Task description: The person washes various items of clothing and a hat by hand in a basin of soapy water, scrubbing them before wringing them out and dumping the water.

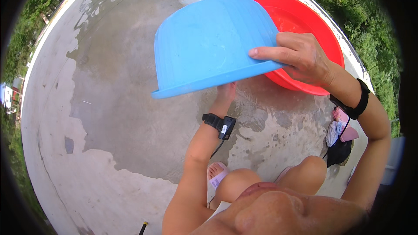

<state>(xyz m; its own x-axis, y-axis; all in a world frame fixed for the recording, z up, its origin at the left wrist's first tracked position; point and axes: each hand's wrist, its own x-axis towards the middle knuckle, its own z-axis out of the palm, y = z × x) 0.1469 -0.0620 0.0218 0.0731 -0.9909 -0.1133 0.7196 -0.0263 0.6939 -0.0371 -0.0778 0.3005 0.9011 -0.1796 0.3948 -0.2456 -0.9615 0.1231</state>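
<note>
A blue plastic basin [213, 39] is held up in front of me, tilted with its outside toward me and its rim low. My right hand [305, 56] grips the right end of that rim, the index finger laid along the outer wall. Under the rim my left hand [227, 91] reaches up into the hollow of the basin. Its fingers are hidden there, so I cannot see how they touch the inside. Behind the blue basin, a larger red basin [322, 39] rests on the ground, partly covered by it and by my right hand.
Wet patches spread over the concrete ground [126, 91]. Pink and white cloths [340, 128] lie in a pile with a black item [339, 151] at the right. Green bushes [365, 30] line the far right edge. My foot in a light sandal [217, 173] is below.
</note>
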